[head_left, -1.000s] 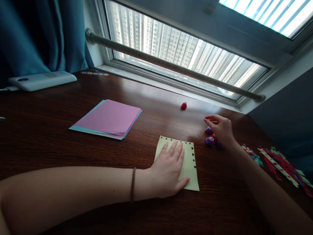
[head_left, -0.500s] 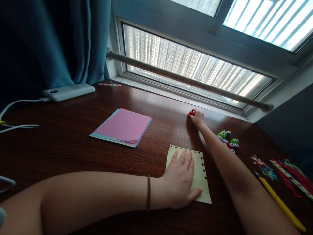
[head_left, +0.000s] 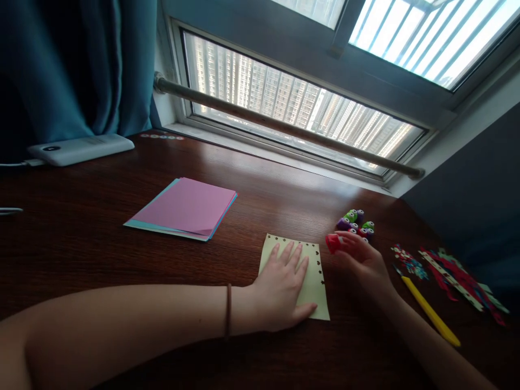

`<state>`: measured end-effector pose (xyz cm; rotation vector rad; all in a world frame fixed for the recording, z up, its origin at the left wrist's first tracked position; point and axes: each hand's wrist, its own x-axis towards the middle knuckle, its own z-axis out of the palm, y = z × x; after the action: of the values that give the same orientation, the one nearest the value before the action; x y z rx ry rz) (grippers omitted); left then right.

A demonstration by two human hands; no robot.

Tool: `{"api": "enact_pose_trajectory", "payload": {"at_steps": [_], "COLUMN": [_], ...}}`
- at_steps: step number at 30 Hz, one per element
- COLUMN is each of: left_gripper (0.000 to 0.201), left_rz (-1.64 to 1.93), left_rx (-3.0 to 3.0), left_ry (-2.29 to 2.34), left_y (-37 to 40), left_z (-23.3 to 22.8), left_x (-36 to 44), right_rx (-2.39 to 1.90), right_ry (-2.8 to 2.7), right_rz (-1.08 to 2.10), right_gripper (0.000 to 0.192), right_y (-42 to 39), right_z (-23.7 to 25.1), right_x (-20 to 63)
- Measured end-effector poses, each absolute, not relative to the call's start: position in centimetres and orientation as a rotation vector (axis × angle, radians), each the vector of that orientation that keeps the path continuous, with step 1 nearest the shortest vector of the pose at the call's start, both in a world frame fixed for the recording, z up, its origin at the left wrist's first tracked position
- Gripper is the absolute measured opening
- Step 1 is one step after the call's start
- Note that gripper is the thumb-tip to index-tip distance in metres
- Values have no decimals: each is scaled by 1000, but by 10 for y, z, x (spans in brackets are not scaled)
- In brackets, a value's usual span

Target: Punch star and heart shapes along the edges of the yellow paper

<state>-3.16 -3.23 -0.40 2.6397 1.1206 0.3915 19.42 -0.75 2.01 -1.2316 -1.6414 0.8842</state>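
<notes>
My left hand (head_left: 284,290) lies flat, fingers spread, on a pale yellow sheet (head_left: 314,287) whose top and right edges carry small punched shapes. Just right of that sheet, my right hand (head_left: 361,260) holds a small red punch (head_left: 333,242) at its fingertips, close to the sheet's right edge. A cluster of small purple and green punches (head_left: 355,222) sits on the dark wooden desk (head_left: 122,260) just behind my right hand.
A stack of pink and blue paper (head_left: 184,207) lies at middle left. A white power bank (head_left: 79,149) rests at far left by the blue curtain (head_left: 73,65). A yellow stick (head_left: 430,311) and colourful punched paper strips (head_left: 455,276) lie at right. The window (head_left: 292,108) runs behind the desk.
My right hand reached to the red punch near the window, took it, and brought it back beside the yellow sheet. My left hand stayed flat on the sheet.
</notes>
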Motion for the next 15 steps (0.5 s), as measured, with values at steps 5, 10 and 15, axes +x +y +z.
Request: {"api": "enact_pose_trajectory", "payload": {"at_steps": [5,10,15], "left_gripper": [74,72,71], "left_rz": [393,403,397], "left_rx": [2663,2683,2696], "left_ry": [1148,1194,1207], "left_y": [-33,-35,-35], "left_z": [-2,-2,-2], "left_x": [-29,-27,-26], "right_rx": [-1293,-1231,-1202], "right_ry": [-1775,-2040,-2237], "right_rz": [936,987,982], "right_gripper": [33,29,25], "right_y": [-29,-29,-30], "right_z": [13,33,45], "right_x": [211,212,215]}}
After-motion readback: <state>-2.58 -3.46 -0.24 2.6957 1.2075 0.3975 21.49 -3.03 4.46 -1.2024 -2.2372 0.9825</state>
